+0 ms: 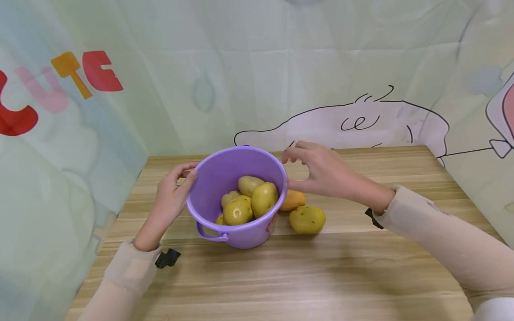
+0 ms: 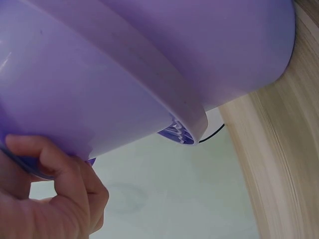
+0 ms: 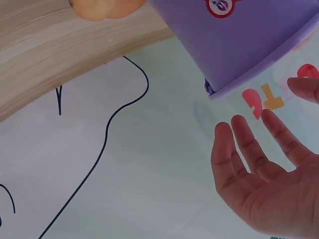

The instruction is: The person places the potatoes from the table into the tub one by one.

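Observation:
A purple bucket stands on the wooden table, with several yellowish potatoes inside. My left hand grips the left side of its rim, thumb and fingers curled at the edge; the left wrist view shows this hand close against the purple wall. On the bucket's other side is my right hand, its fingers spread and bent loosely, thumb near the rim. Nothing lies in this hand in the right wrist view, where it appears apart from the bucket.
Beside the bucket, on its right, lie a lumpy yellow potato and an orange, rounded item partly hidden behind the bucket. The bucket's handle hangs at the front left. A printed curtain rises behind the wooden table.

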A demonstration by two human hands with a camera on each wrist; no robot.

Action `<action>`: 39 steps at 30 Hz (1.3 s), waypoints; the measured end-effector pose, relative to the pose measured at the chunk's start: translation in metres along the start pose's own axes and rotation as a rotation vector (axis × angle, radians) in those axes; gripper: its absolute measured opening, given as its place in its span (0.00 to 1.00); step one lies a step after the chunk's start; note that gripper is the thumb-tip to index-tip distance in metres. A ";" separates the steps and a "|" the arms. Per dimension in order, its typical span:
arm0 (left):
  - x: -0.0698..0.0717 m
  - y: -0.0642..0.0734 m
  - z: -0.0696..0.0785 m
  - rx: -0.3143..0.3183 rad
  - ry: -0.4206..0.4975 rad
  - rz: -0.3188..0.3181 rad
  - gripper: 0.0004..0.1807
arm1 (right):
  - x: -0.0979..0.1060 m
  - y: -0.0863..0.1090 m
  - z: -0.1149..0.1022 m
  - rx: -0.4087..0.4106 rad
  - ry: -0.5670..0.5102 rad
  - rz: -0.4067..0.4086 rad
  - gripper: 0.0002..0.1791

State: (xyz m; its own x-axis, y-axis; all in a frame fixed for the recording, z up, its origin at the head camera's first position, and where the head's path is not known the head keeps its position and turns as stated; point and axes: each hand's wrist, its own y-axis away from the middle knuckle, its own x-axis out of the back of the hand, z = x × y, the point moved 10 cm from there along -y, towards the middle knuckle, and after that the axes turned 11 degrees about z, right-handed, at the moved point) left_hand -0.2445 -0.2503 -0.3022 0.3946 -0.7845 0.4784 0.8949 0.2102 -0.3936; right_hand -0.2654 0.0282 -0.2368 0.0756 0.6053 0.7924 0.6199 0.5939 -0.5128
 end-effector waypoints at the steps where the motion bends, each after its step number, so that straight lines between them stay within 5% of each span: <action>1: 0.000 0.000 0.000 0.000 0.000 0.000 0.22 | 0.000 0.002 0.002 -0.004 0.004 -0.001 0.17; 30: 0.000 0.001 -0.001 0.017 -0.007 -0.002 0.22 | -0.053 0.067 0.033 -0.105 0.011 -0.211 0.25; 39: 0.000 0.002 0.000 0.017 0.002 -0.005 0.23 | -0.069 0.079 0.037 -0.069 -0.015 -0.217 0.25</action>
State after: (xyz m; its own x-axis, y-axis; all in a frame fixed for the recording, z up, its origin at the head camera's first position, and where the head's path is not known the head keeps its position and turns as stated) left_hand -0.2431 -0.2501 -0.3033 0.3898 -0.7867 0.4788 0.9003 0.2160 -0.3780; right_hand -0.2507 0.0531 -0.3448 -0.0767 0.4759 0.8762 0.6725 0.6735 -0.3069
